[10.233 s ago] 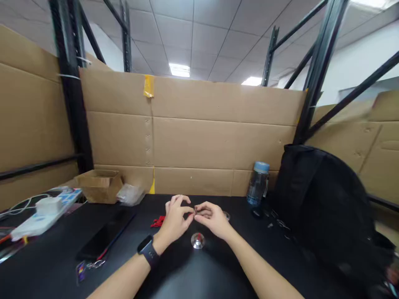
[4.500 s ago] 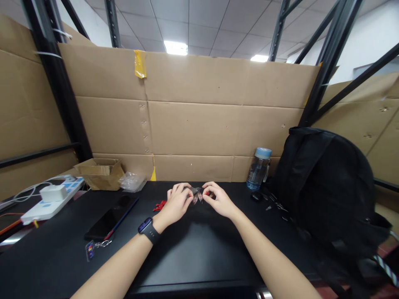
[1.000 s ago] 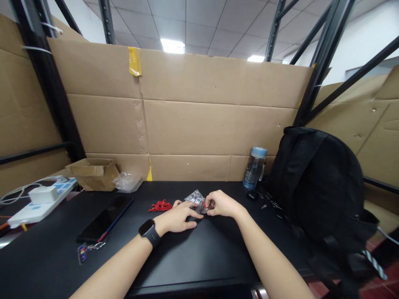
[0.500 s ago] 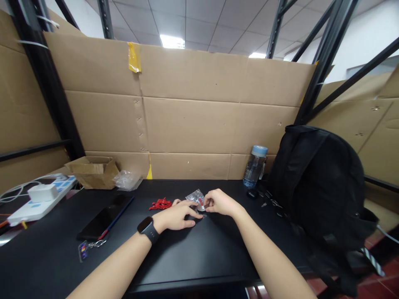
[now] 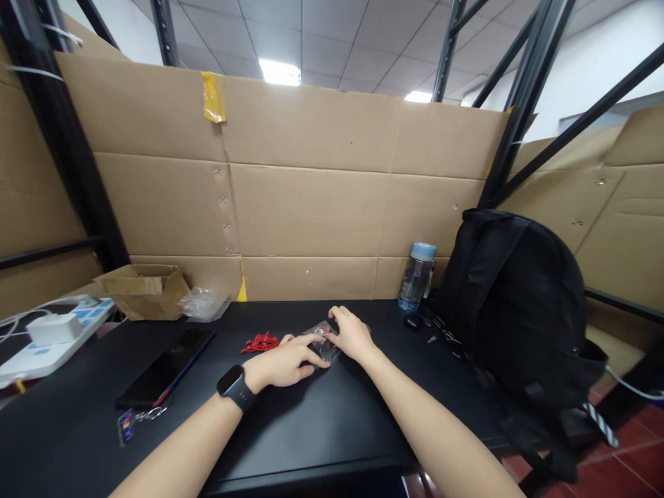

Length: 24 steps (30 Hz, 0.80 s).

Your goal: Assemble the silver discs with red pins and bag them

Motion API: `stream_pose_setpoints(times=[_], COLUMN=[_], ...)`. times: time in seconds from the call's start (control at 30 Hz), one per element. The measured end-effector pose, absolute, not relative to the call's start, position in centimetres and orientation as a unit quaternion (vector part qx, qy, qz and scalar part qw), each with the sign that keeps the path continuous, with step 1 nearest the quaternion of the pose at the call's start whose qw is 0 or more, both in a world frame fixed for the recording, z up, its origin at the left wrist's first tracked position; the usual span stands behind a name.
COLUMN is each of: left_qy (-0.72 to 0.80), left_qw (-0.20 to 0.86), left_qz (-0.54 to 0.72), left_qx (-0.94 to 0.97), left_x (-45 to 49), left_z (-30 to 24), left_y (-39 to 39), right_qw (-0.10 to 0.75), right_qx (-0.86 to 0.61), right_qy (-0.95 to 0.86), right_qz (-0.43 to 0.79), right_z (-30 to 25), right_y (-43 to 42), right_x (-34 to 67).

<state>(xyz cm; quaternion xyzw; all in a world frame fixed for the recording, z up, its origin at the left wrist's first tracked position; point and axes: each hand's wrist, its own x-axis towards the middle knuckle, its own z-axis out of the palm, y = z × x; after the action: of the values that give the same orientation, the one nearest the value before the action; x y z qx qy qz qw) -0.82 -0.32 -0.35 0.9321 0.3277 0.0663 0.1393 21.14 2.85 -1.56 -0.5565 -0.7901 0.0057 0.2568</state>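
My left hand (image 5: 285, 361) wears a dark watch and rests low over the black table with its fingers spread. Its fingertips touch a small clear plastic bag (image 5: 328, 351). Inside or on that bag is a small red and shiny bit, too small to name. At the bag's far right edge is my right hand (image 5: 353, 335), thumb and fingers apart, the thumb close to the red bit. Nothing shows between its fingers. Just left of my left fingertips lies a bundle of red cords (image 5: 260, 342).
On the left are a phone (image 5: 169, 366) with a keyring (image 5: 150, 413), a power strip (image 5: 57, 346), an open cardboard box (image 5: 148, 290) and a crumpled clear bag (image 5: 204, 304). On the right stand a water bottle (image 5: 416, 277) and a black backpack (image 5: 519, 325). A cardboard wall (image 5: 306, 221) closes the back.
My right hand has opened from a pinch and shifted over the bag's far side. The plastic bag now lies flatter under my left fingers. The whole view has shifted slightly.
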Motion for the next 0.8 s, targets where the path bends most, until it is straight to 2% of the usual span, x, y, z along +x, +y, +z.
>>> stream_pose_setpoints(times=[0.1,0.3,0.43,0.6,0.8], left_qy=[0.324,0.382,0.435,0.461,0.509], left_qw=[0.131,0.045,-0.001,0.014,0.076], left_qz=[0.090,0.200,0.217,0.232,0.288], left_qx=[0.933,0.901,0.874,0.857,0.808], left_x=[-1.1,-1.0,-0.3,0.0,-0.7], left_z=[-0.3,-0.8,-1.3,-1.2,-0.7], left_y=[0.0,0.4,0.4,0.6,1.3], right_qw=[0.258,0.288,0.281,0.259,0.308], right_qx=[-0.550,-0.398,-0.403,-0.411,-0.411], right_qy=[-0.794,-0.862,-0.863,-0.865,-0.846], right_qz=[0.009,0.130,0.116,0.126,0.144], right_z=[-1.6,-0.4,-0.6,-0.9,-0.7], right_y=[3.0,3.3,3.6,3.8,4.1], right_x=[21.1,23.2,23.8,23.5,23.7])
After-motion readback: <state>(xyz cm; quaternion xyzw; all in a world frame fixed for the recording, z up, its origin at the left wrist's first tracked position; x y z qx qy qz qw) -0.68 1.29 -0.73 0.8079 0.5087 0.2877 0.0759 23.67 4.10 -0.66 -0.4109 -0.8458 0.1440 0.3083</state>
